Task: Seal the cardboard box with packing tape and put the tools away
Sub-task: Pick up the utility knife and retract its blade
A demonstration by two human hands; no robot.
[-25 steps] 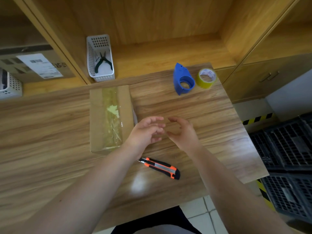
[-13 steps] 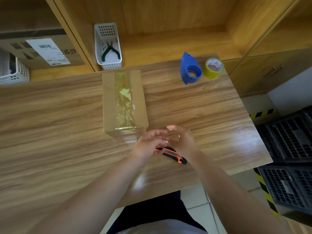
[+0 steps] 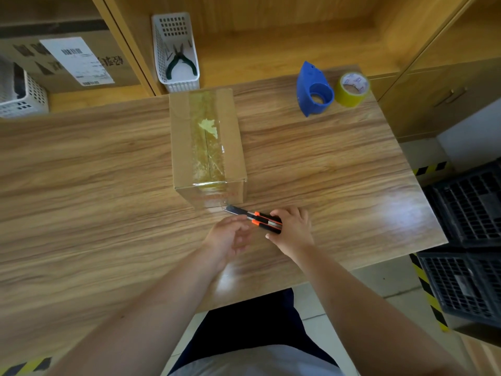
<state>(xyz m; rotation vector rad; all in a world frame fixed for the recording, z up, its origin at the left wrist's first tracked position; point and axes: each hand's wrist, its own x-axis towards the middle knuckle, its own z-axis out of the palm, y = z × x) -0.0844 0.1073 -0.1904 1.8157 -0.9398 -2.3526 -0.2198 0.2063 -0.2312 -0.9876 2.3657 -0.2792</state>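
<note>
**Tape trim at the near face of the box**

My right hand (image 3: 291, 230) grips the orange-and-black utility knife (image 3: 260, 219), blade tip touching the tape at the foot of the brown cardboard box (image 3: 207, 147), just ahead of my knuckles. My left hand (image 3: 230, 237), loosely curled and holding nothing, sits beside the knife. Judgement: sealing is nearly done. Next: cut cleanly, retract the blade, then stow the tools, likely in the white plastic basket (image 3: 176, 50) beyond the box.

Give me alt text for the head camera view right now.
The right hand grips an orange and black utility knife, blade out toward the near base of a taped cardboard box on a wooden table; the left hand touches the knife. A blue tape dispenser and yellow tape roll sit far right.
</note>
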